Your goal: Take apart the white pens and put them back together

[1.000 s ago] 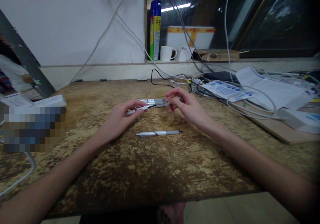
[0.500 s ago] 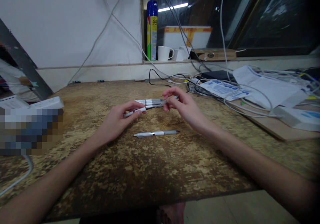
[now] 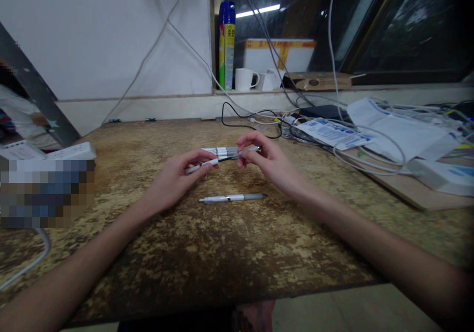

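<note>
My left hand [image 3: 177, 176] is closed on a white pen barrel [image 3: 211, 163], which tilts slightly up to the right. A thin dark refill [image 3: 226, 158] shows between that barrel and my right hand. My right hand [image 3: 263, 158] pinches a grey, partly see-through pen grip piece [image 3: 250, 150] between thumb and fingers. Just behind both hands, several white and grey pens [image 3: 223, 151] lie side by side, partly covered by the fingers. Nearer to me, one white and grey pen [image 3: 233, 198] lies alone, its dark tip to the right.
The worn wooden table [image 3: 229, 253] has cables, papers [image 3: 333, 133] and a white power strip [image 3: 440, 176] at right. White boxes [image 3: 70, 151] stand at left. A spray can [image 3: 227, 48] and a white mug [image 3: 244, 79] stand on the window sill.
My right hand has shifted slightly left and down, and the grip piece in it shows more clearly. My left hand keeps the barrel in nearly the same place.
</note>
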`<state>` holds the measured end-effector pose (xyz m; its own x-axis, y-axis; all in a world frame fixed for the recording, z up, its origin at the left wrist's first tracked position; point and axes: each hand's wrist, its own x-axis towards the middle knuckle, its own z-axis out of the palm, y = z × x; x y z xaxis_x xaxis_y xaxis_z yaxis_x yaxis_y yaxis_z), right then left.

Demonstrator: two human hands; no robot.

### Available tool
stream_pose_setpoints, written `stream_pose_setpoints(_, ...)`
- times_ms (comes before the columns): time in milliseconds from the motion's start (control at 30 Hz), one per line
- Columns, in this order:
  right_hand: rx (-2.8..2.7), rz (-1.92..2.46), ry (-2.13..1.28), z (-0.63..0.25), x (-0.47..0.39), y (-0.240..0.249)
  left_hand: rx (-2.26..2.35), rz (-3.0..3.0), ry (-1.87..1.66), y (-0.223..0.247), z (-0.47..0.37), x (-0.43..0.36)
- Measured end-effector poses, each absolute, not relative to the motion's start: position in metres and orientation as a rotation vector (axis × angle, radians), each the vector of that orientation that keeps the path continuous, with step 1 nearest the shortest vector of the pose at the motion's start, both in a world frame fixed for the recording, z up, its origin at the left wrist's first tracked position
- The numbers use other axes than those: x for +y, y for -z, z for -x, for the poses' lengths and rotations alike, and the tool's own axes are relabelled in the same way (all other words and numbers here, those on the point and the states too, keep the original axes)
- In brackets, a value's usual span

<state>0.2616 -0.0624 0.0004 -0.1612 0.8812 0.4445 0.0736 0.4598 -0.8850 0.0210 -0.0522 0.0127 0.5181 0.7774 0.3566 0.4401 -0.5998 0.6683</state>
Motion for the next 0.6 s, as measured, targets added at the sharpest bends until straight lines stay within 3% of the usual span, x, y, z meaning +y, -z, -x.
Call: stream_pose_setpoints(600,-1.755,0.769,-0.922,-0.2565,-0.0687,0.0065,0.909,-2.226,-0.772,-0.0108,-0.0226,-0.054)
